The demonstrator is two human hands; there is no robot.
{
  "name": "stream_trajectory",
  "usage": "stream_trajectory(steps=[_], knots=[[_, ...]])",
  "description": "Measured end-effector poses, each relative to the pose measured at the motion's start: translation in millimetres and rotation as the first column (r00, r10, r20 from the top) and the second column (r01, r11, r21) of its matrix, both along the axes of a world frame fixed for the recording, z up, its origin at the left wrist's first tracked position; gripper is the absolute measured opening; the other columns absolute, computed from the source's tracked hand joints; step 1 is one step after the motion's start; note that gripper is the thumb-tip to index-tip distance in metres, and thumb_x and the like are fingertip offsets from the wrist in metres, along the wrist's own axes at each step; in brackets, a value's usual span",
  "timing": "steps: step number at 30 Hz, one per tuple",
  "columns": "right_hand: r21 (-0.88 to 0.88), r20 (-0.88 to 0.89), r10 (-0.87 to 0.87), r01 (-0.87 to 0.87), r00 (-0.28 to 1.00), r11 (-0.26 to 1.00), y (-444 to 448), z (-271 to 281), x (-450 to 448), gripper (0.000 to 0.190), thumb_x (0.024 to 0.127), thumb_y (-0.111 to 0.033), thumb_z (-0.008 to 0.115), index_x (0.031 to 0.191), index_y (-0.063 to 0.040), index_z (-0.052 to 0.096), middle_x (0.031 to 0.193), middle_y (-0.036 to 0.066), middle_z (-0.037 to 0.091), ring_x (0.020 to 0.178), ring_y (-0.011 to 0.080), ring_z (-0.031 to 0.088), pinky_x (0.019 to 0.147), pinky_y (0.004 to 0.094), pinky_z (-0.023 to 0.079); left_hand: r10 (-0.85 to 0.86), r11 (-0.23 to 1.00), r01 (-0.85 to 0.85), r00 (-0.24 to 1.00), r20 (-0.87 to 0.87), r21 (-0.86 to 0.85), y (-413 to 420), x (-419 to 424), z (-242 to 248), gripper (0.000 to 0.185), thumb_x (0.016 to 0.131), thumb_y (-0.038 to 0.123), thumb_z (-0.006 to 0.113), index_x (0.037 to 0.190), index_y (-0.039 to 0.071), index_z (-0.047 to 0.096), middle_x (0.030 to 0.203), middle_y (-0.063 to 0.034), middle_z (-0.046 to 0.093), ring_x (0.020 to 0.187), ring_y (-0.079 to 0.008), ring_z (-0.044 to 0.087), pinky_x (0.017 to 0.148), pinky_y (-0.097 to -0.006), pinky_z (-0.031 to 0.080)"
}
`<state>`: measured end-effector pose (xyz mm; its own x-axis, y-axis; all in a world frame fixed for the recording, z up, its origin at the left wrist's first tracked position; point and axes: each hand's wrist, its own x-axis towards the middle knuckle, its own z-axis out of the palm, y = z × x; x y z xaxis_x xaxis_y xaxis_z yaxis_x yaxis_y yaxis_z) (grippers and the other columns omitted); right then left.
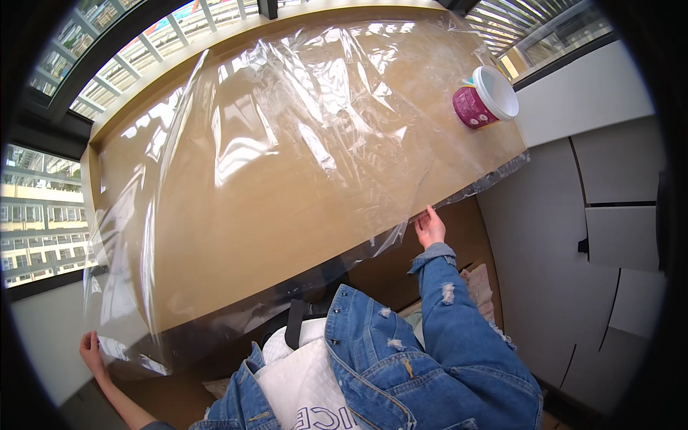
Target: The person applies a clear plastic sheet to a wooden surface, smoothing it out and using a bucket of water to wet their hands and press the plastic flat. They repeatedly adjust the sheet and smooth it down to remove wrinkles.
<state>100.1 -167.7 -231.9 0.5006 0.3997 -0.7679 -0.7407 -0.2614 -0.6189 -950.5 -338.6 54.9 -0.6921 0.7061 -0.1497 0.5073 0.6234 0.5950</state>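
A clear plastic sheet (322, 123) lies wrinkled over a tan wooden desktop (258, 231), its near edge hanging past the front. At the lower left, my left hand (92, 352) pinches the sheet's corner between thumb and fingers, beyond the desktop's left end. My right hand (430, 228) is at the front edge, right of centre, with the thumb or a finger against the edge and the sheet. Whether its fingers grip the film there is hard to see.
A magenta and white plastic bucket (475, 107) stands at the desktop's right end. Grey cabinets (543, 215) are on the right. Windows with railings (177, 32) run along the back and left. A raised rim (226, 40) borders the far side.
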Motion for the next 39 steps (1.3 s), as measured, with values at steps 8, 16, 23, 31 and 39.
stream_trajectory(steps=[8,16,23,31,39], knots=[[0.066,-0.012,-0.014,0.015,1.000,0.998,3.2,-2.1,9.0,0.009,0.095,-0.018,0.075,0.091,-0.017,0.066,0.082,-0.005,0.066,0.080,0.0130,0.065,0.076,0.0353,0.054,-0.008,0.999,0.014,0.983,-0.181,0.034,7.5,-55.0,57.5,0.024,0.100,0.034,0.072,0.097,0.010,0.072,0.081,0.0067,0.061,0.075,-0.0048,0.052,0.064,-0.0232,0.040],[-0.023,0.042,-0.024,0.025,0.999,0.999,-8.0,-18.2,22.3,0.015,0.098,-0.020,0.068,0.084,-0.018,0.062,0.075,-0.005,0.064,0.079,0.0143,0.066,0.078,0.0354,0.053,-0.045,0.997,0.018,0.934,-0.354,-0.079,45.2,-63.9,105.2,0.025,0.101,0.025,0.069,0.095,0.001,0.069,0.081,-0.0011,0.066,0.075,-0.0115,0.059,0.068,-0.0286,0.048],[-0.473,0.867,0.461,0.022,0.188,0.881,1.5,13.3,26.2,0.036,0.080,-0.014,0.080,0.110,-0.002,0.063,0.106,0.016,0.063,0.100,0.0306,0.061,0.087,0.0424,0.051,-0.088,0.991,-0.003,0.730,-0.678,-0.131,45.8,27.4,82.7,0.019,0.096,0.019,0.068,0.097,0.000,0.070,0.086,-0.0110,0.073,0.078,-0.0204,0.068,0.077,-0.0352,0.054],[-0.594,0.798,0.226,-0.666,-0.559,0.451,157.9,96.5,-118.8,0.051,0.095,-0.027,0.066,0.143,-0.011,0.057,0.156,0.018,0.047,0.145,0.0381,0.041,0.118,0.0519,0.035,0.095,0.995,-0.079,0.759,-0.644,0.054,29.4,89.6,57.7,0.021,0.096,0.021,0.072,0.099,0.000,0.073,0.088,-0.0105,0.075,0.081,-0.0194,0.069,0.080,-0.0345,0.054],[-0.674,0.739,0.053,-0.735,-0.672,0.076,190.1,84.2,-317.4,0.056,0.095,-0.033,0.066,0.146,-0.013,0.055,0.159,0.017,0.043,0.151,0.0369,0.035,0.120,0.0553,0.032,0.173,0.979,-0.190,0.965,0.198,0.072,-0.1,134.6,17.8,0.009,0.092,0.012,0.076,0.096,0.004,0.074,0.088,-0.0009,0.071,0.082,-0.0086,0.063,0.075,-0.0258,0.052]])
